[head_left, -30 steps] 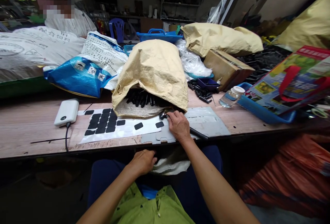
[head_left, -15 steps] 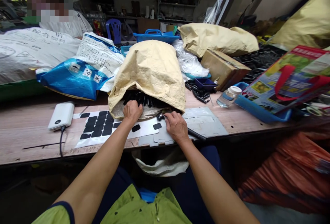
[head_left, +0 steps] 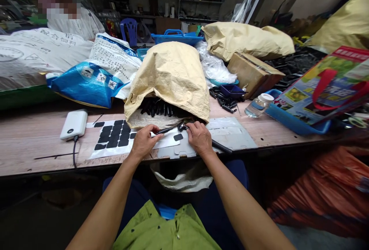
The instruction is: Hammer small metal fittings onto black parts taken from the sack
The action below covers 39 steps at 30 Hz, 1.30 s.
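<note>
My left hand (head_left: 144, 141) holds a thin black rod (head_left: 168, 129) by one end, over a white sheet with black pads (head_left: 113, 136). My right hand (head_left: 198, 138) grips a dark tool (head_left: 220, 147) whose small head sits near the rod's far tip, above a grey metal plate (head_left: 230, 134). Just behind both hands lies a tan paper sack (head_left: 170, 79) on its side, its mouth full of several black rods (head_left: 158, 108).
A white power bank (head_left: 74, 124) with a cable lies at the left. Blue and white sacks (head_left: 89, 83), a cardboard box (head_left: 253, 74), a plastic bottle (head_left: 258, 106) and a blue tray (head_left: 296, 125) crowd the wooden bench (head_left: 31, 142). A person sits at the far left.
My left hand rose from my lap, reached into the sack mouth, and has drawn back holding a black rod. My right hand stayed put.
</note>
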Available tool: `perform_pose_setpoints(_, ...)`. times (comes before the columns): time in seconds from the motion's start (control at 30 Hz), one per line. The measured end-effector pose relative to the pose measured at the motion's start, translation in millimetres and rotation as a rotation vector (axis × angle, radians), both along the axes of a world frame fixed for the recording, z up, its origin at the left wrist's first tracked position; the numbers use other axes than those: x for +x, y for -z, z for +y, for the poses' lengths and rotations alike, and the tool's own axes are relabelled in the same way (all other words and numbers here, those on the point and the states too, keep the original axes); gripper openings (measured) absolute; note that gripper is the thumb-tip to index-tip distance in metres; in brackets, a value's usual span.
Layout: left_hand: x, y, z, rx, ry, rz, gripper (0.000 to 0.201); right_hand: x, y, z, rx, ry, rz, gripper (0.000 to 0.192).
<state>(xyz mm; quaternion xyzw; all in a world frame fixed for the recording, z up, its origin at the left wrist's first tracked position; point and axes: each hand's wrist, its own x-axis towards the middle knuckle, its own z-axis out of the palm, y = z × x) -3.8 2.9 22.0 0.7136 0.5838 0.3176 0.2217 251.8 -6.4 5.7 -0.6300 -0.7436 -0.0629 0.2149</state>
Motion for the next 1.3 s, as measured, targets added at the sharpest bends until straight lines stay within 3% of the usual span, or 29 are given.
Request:
perform_pose_setpoints(0.1, 1, 8.8, -6, -0.055, 0.118, -0.052, 0.02, 0, -0.1, 0, 0.003, 0.001, -0.002, 0.024)
perform_pose_setpoints(0.2, 2, 12.5, -4, -0.076, 0.157, -0.046, 0.022, 0, 0.4, 0, 0.015, 0.0, -0.003, 0.023)
perform_pose_setpoints(0.47, 7, 13.7, -1, -0.089, 0.082, 0.028, 0.024, 1, 3.6, 1, 0.038, -0.021, 0.015, 0.025)
perform_pose_setpoints(0.83, 5, 11.3, -1, -0.11, 0.106, -0.014, 0.022, 5, 4.4, 5, 0.025, -0.045, 0.045, 0.028)
perform_pose_setpoints(1.0, 3, 16.6, 2, -0.092, 0.129, -0.023, 0.024, -3, -11.6, -1, 0.063, -0.073, 0.215, 0.031)
perform_pose_setpoints(1.17, 1, 20.1, 3, -0.087, 0.127, -0.035, 0.025, -23, -26.2, -16, 0.03, -0.228, 0.5, 0.029)
perform_pose_setpoints(1.3, 2, 20.1, 3, -0.105, 0.117, -0.06, 0.026, -38, -26.3, -27, -0.037, -0.306, 0.528, 0.028)
